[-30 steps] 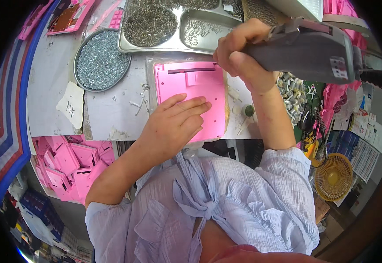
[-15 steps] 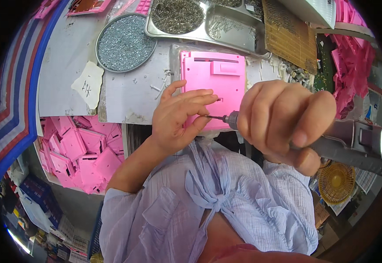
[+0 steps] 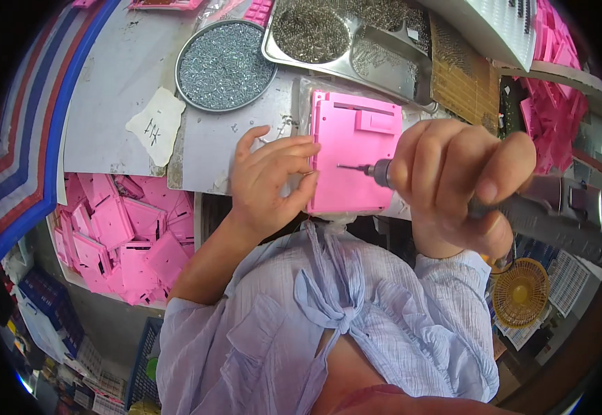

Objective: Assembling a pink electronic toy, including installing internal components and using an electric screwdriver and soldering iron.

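My right hand (image 3: 453,183) is wrapped round a dark grey electric screwdriver (image 3: 560,218). Its thin bit (image 3: 353,167) points left over a pink plastic casing (image 3: 359,155), which lies at the bench's front edge. Beside the casing's left edge is my left hand (image 3: 273,176), thumb and index tips brought together in a pinch; whatever is between them is too small to make out. Its other fingertips reach the casing's left rim. A gap separates the bit tip from my left fingers. The casing has a raised block and a slot near its far end.
Beyond the casing stand a round pan (image 3: 226,66) of silvery screws and a divided metal tray (image 3: 346,69) of small dark parts. A torn paper scrap (image 3: 154,128) lies left. More pink casings (image 3: 117,242) fill a bin at lower left. Brown cardboard (image 3: 467,72) lies far right.
My left hand has drawn left, from over the casing to its left edge. The screwdriver bit has come away from the left fingertips. The whole view has shifted slightly.
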Demonstrator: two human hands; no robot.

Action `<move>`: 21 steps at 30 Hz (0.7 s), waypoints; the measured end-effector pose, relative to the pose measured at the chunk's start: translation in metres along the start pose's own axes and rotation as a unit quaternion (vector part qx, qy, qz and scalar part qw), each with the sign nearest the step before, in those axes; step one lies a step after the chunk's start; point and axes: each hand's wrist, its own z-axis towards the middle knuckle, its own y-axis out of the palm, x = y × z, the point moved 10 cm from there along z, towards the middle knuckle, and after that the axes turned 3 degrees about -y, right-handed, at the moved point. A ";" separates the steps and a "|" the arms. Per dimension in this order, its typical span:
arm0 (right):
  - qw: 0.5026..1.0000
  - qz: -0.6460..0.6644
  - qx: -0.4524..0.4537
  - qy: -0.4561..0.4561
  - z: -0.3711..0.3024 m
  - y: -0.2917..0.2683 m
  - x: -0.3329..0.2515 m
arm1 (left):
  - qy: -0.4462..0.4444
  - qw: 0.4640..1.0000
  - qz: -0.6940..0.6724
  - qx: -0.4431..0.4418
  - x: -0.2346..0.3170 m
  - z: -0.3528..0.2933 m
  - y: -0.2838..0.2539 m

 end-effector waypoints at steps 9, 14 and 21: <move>0.998 -0.055 0.031 -0.019 0.020 -0.048 0.070 | 0.074 0.995 0.019 -0.062 0.020 0.001 0.024; 0.999 -0.036 0.036 -0.008 0.016 -0.050 0.081 | 0.057 0.996 0.035 -0.062 0.015 -0.002 0.030; 0.998 -0.028 0.050 -0.003 0.012 -0.053 0.085 | 0.055 0.997 0.034 -0.051 0.012 -0.004 0.029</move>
